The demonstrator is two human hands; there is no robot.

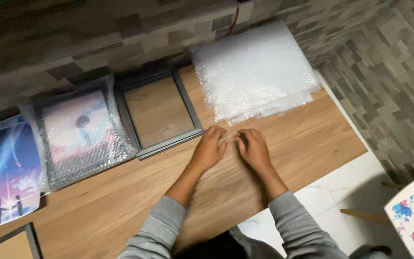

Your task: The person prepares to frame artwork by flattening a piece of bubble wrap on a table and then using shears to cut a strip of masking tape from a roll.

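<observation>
My left hand (209, 148) and my right hand (253, 147) rest palm down side by side on the wooden table (307, 139), fingertips nearly touching, holding nothing. Just beyond them lies a stack of clear bubble wrap sheets (255, 72). Left of my left hand, an empty grey picture frame (159, 112) leans against the wall. Further left stands a framed picture wrapped in bubble wrap (80, 134). Grey sleeves cover both forearms.
A loose print of a night sky with two small figures (3, 172) lies at the far left. Another frame's corner (13, 242) shows at the bottom left. A stone-patterned wall runs behind. White floor tiles and a flowered surface (413, 220) sit to the right.
</observation>
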